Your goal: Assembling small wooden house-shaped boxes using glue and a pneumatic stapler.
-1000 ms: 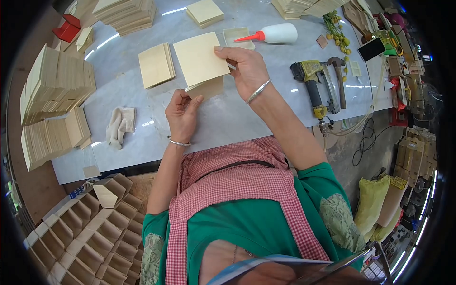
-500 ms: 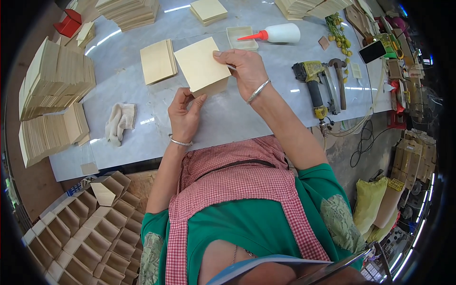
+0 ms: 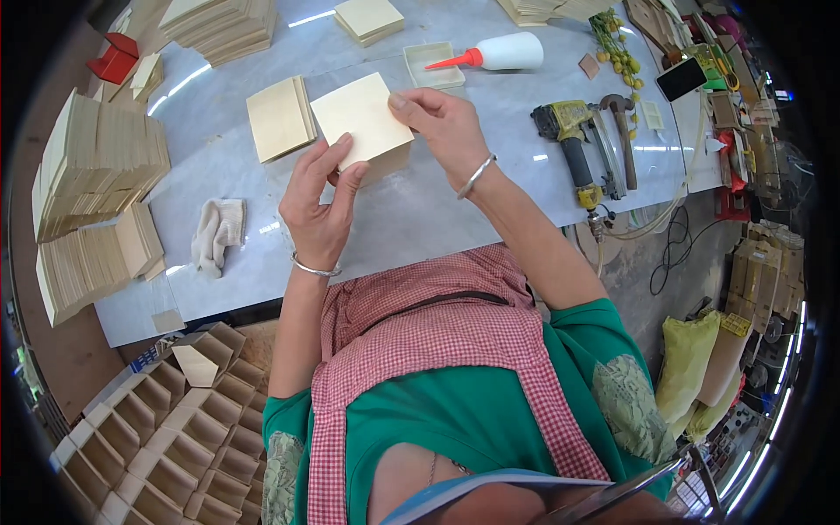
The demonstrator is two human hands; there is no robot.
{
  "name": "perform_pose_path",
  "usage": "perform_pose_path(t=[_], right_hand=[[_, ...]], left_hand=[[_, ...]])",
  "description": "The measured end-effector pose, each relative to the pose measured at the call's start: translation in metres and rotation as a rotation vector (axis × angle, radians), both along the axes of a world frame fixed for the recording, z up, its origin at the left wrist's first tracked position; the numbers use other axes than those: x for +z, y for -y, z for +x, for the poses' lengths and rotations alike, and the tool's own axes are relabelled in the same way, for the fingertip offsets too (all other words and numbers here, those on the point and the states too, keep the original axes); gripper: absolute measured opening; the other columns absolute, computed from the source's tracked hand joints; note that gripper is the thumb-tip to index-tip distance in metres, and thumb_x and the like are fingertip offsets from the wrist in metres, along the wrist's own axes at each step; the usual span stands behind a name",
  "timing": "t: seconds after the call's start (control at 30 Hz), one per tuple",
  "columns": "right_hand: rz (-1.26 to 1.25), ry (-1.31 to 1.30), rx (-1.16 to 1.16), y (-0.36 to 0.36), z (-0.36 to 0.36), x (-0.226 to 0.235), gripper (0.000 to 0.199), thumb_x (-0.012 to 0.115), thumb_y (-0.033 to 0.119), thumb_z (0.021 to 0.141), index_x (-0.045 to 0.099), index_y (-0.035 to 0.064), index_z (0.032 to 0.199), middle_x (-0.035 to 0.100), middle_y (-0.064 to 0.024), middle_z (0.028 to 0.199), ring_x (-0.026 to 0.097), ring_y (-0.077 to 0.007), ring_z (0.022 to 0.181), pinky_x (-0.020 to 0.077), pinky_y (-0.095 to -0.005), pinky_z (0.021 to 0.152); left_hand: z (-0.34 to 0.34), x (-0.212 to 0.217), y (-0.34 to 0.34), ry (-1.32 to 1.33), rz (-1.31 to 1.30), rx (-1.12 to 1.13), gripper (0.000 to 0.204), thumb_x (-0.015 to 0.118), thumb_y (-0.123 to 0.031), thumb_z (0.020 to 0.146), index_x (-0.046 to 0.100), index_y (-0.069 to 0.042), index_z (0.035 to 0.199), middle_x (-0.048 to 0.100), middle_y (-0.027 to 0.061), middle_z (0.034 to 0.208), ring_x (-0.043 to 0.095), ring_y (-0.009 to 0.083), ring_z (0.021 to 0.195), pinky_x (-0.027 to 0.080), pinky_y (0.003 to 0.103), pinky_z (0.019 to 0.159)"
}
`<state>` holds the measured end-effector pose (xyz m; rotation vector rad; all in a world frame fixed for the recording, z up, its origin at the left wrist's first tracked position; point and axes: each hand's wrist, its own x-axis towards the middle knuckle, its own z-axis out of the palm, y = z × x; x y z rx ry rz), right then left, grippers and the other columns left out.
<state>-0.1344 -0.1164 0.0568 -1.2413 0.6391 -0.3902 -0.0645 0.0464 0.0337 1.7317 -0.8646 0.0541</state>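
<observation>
Above the grey worktable (image 3: pixel 420 219), both my hands hold a pale square wooden panel (image 3: pixel 361 118); a second panel shows under its near edge, at an angle to it. My left hand (image 3: pixel 317 206) pinches the near left corner, its thumb at the lower edge and its fingers on the left side. My right hand (image 3: pixel 444 133) grips the right edge with the thumb on top; its other fingers are partly hidden. Just left of the panel lies a small stack of square panels (image 3: pixel 280 120). Beyond it, a white glue bottle (image 3: pixel 512 52) with a red nozzle rests on a shallow tray (image 3: pixel 435 77).
Tall panel stacks (image 3: pixel 105 162) stand at the left, near a white glove (image 3: pixel 219 234). A yellow-black nail gun (image 3: pixel 573 153) with a hose and a hammer (image 3: pixel 621 122) lie at the right. Open wooden boxes (image 3: pixel 175 429) fill the floor area at lower left. A phone (image 3: pixel 681 80) lies far right.
My left hand has moved up the panel's left side, its fingers now at the upper face near the corner. The panel has tilted slightly. The whole view has shifted a little.
</observation>
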Motion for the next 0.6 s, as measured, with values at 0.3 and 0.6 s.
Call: perform_pose_path(t=[0.3,0.6], right_hand=[[-0.592,0.243,0.159,0.005,-0.034,-0.015,0.024,0.067,0.005,0.084,0.068,0.0038,0.108,0.068,-0.0078,0.100,0.062,-0.0143,0.092,0.0490,-0.0251,0.082],[-0.826,0.274,0.089,0.002,-0.034,-0.022,0.021,0.067,-0.001,0.081,0.071,0.0040,0.101,0.070,-0.0071,0.089,0.062,-0.0135,0.078,0.0492,-0.0237,0.070]], left_hand=[[0.000,-0.005,0.000,0.070,-0.018,0.003,0.026,0.073,-0.009,0.080,0.068,-0.003,0.104,0.067,0.0156,0.100,0.065,0.0188,0.083,0.054,0.027,0.064],[-0.003,-0.010,-0.001,0.115,-0.005,0.035,0.026,0.073,-0.009,0.080,0.069,-0.004,0.105,0.066,0.0147,0.099,0.065,0.0194,0.081,0.054,0.027,0.064]])
